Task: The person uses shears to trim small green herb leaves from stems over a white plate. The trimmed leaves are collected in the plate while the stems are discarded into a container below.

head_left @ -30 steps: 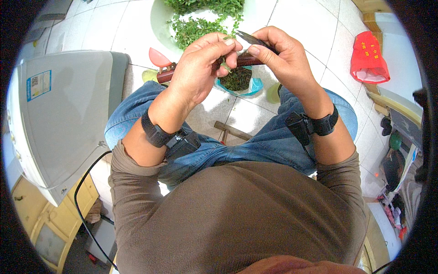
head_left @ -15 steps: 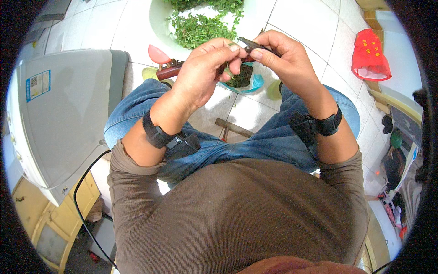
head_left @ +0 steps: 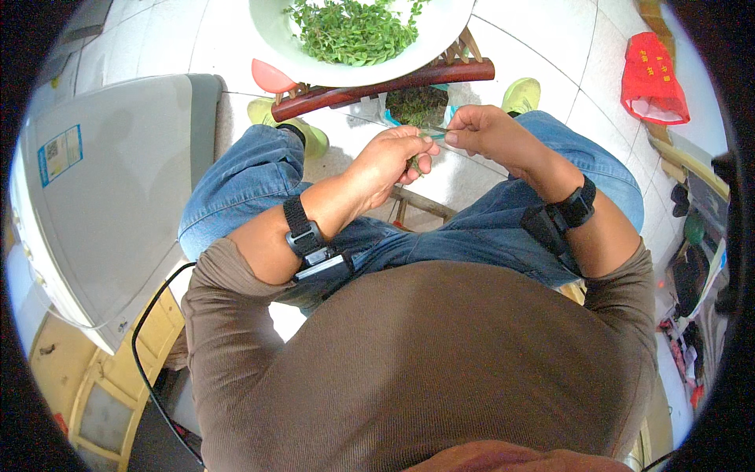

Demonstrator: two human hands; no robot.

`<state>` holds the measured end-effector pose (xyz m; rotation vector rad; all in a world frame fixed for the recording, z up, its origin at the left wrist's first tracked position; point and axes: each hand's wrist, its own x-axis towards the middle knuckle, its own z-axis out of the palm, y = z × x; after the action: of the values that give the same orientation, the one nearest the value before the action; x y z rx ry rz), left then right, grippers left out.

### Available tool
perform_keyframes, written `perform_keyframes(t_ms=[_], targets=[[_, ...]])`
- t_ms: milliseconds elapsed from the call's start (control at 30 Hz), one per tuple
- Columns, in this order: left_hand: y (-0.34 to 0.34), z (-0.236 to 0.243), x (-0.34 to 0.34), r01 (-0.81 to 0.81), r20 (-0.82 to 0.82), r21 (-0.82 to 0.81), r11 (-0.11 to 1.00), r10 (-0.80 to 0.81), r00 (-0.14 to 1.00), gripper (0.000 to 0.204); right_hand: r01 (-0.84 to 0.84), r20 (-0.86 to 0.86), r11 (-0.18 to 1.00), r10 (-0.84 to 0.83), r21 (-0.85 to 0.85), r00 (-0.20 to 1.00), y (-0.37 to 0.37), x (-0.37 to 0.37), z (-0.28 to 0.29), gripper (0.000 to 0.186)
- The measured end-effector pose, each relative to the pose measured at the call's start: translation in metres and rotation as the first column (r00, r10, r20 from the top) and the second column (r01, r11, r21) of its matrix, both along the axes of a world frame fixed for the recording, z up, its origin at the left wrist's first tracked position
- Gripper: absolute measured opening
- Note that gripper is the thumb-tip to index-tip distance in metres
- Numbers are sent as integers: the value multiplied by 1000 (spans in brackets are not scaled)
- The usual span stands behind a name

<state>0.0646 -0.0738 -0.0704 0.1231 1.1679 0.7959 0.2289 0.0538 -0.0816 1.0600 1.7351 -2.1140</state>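
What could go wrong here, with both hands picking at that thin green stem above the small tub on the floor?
1. The thin green stem is pinched only by fingertips of the left hand and right hand; it might snap or slip.
2. Dropped pieces could miss the small blue-rimmed tub of trimmings and land on the white floor tiles.
3. The wide white bowl of greens overhangs its wooden stool; a knee bump might tip it.

I can't make out the thin stem [head_left: 435, 130] pinched between both hands just below the white bowl [head_left: 275, 35]; the bowl's far rim is cut off by the picture's top edge.
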Motion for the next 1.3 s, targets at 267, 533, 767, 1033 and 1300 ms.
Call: perform_keyframes(t_ms=[267,533,767,1033,1300], targets=[[7,3,-6,29,-33,54,998,-28,999,16,-180,38,766,200,617,979,17,-3,-4,19],[31,46,-26,73,13,301,951,-81,997,17,-357,232,283,392,890,890,29,-13,40,16],[75,73,-64,-287,-77,448,847,357,931,15,-457,338,218,425,862,840,27,-36,63,19],[162,77,-88,-359,-50,650,670,510,859,49,-424,284,212,479,881,831,18,-52,81,14],[172,61,-92,-386,-163,588,711,571,804,48,-450,324,211,447,868,834,22,-47,85,16]])
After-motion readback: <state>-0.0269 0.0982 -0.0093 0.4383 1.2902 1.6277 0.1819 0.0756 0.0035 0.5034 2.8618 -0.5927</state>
